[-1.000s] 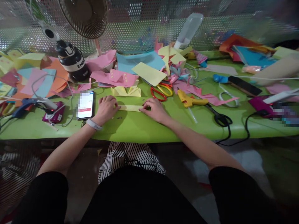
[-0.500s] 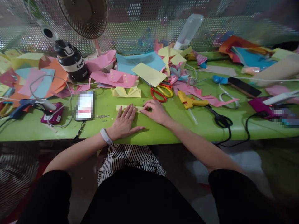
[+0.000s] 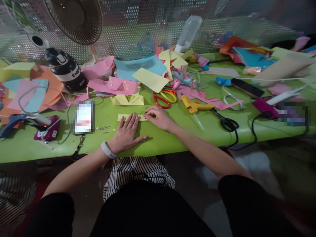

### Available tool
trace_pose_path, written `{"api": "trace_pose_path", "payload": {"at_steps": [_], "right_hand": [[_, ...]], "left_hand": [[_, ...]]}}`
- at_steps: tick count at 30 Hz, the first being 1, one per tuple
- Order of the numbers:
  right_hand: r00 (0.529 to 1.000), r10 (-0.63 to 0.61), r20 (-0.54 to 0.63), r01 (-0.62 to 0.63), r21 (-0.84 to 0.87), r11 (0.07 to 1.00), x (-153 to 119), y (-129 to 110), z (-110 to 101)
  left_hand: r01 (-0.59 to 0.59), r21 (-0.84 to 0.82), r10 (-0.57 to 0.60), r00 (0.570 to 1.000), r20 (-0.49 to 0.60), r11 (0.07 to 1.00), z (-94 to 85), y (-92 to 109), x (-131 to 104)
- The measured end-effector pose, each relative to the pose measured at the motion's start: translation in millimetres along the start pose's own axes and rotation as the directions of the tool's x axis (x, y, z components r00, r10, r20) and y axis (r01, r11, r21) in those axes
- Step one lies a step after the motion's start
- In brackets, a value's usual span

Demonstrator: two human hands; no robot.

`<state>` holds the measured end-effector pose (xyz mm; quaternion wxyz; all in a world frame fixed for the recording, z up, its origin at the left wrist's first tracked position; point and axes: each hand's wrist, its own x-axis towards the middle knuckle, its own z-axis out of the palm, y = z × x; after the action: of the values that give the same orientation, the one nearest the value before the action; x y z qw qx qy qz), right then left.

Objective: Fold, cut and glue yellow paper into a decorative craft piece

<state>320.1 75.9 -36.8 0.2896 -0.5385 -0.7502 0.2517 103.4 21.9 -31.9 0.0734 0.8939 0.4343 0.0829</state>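
Note:
A narrow yellow paper strip (image 3: 120, 117) lies on the green table (image 3: 172, 141). My left hand (image 3: 125, 133) rests flat across the strip, fingers spread and thumb out to the right. At the strip's right end my right hand (image 3: 160, 118) has thumb and index finger pinched together; whatever is between them is too small to make out. Small bits (image 3: 105, 127) are scattered left of my left hand. Just behind the strip stands a folded yellow paper piece (image 3: 127, 100).
A phone (image 3: 84, 118) and a black bottle (image 3: 67, 70) are on the left, with a fan (image 3: 76, 19) behind. Red-handled scissors (image 3: 161, 100), a yellow glue gun (image 3: 195, 105) and black scissors (image 3: 229, 124) lie to the right. Coloured papers (image 3: 142, 65) pile along the back.
The camera view has shifted slightly, so the table items appear further left. Both hands keep nearly the same place on the strip, the right still pinched at its end.

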Motion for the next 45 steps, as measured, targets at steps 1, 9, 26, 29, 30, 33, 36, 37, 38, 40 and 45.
{"api": "trace_pose_path", "payload": {"at_steps": [1, 9, 26, 29, 30, 33, 36, 37, 38, 40, 45], "right_hand": [[1.0, 0.013, 0.005, -0.013, 0.001, 1.0, 0.8, -3.9, 1.0], [0.998, 0.054, -0.017, -0.055, -0.033, 0.998, 2.2, -18.5, 14.6], [0.996, 0.074, 0.042, -0.071, -0.067, 0.995, -3.4, -18.8, -2.9], [0.995, 0.092, 0.042, -0.088, -0.085, 0.992, -5.2, -17.8, -5.7], [0.994, 0.097, 0.043, -0.093, -0.092, 0.991, -6.1, -17.3, -6.3], [0.994, 0.1, 0.036, -0.095, -0.122, 0.988, -9.2, -13.8, -7.2], [0.996, 0.084, -0.003, -0.084, -0.171, 0.982, -12.5, -6.7, -7.6], [0.997, 0.073, -0.021, -0.076, -0.19, 0.979, -13.7, -4.3, -8.1], [0.997, 0.06, -0.041, -0.067, -0.209, 0.976, -14.9, -2.6, -8.6], [0.995, 0.026, -0.092, -0.048, -0.245, 0.968, -18.0, -2.7, -9.8], [0.975, -0.198, -0.103, 0.155, -0.33, 0.931, -33.1, -25.8, -3.3]], "left_hand": [[0.004, 0.003, -0.004, 1.0, 0.008, 1.0, -0.5, 0.2, 0.4], [0.007, 0.026, -0.008, 0.999, 0.044, 1.0, -5.1, 2.5, 1.4], [-0.014, 0.018, 0.014, 1.0, -0.014, 1.0, -1.7, 1.3, 2.0], [-0.011, 0.017, 0.011, 1.0, -0.023, 1.0, -0.8, 0.2, 2.0], [-0.013, 0.014, 0.013, 1.0, -0.026, 1.0, -0.5, -0.2, 2.0], [-0.013, 0.01, 0.014, 0.999, -0.029, 1.0, 0.2, -0.9, 1.9], [-0.005, 0.022, 0.006, 1.0, -0.028, 1.0, 0.4, -0.3, 1.8], [-0.002, 0.029, 0.002, 1.0, -0.025, 1.0, 0.3, 0.2, 1.9], [0.002, 0.035, -0.001, 1.0, -0.022, 0.999, 0.1, 0.8, 1.9], [0.007, 0.046, -0.007, 1.0, -0.012, 0.999, -0.3, 1.9, 2.0], [0.004, 0.059, -0.005, 1.0, 0.013, 0.998, -1.0, 2.0, 2.0]]}}
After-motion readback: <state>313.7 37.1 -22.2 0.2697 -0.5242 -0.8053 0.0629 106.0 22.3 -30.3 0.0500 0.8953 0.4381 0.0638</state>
